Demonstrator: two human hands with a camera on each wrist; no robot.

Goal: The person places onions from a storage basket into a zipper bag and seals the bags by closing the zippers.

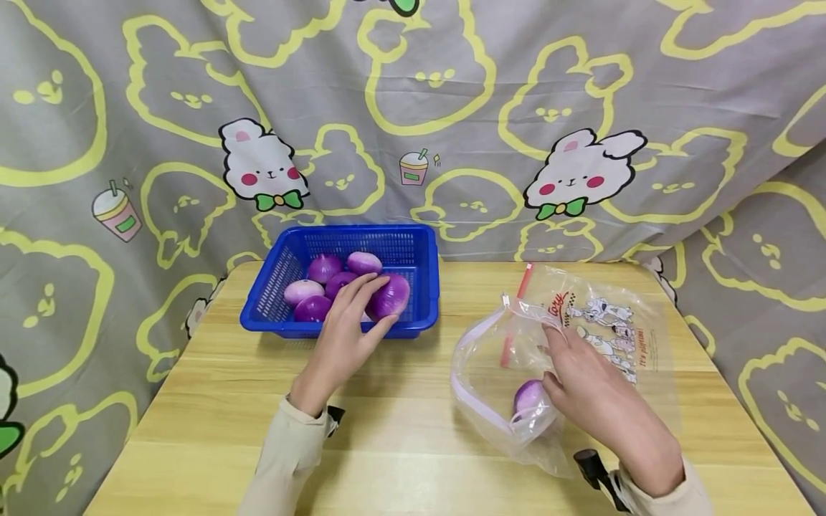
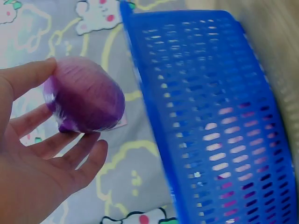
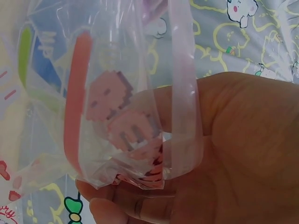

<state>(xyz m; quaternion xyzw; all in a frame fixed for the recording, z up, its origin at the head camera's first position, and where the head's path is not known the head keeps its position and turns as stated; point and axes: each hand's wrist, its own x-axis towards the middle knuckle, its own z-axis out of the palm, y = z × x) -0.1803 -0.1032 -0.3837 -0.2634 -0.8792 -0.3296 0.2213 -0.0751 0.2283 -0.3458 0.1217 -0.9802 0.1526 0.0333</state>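
A: Lettering, head view?
B: Clear bag (image 1: 603,335), printed face. Red script (image 1: 558,305) ends in "tory" — its start is lost in folds. Smaller red line (image 1: 642,349) opens "It's p…"; remainder too small.
A: Right wrist?
B: Red script at lower left, "ry" legible. Pale letters (image 3: 46,44) higher up, possibly "Up" — uncertain, and surface unclear.

Wooden table (image 1: 400,416) under basket (image 1: 427,287), bag (image 1: 606,331)
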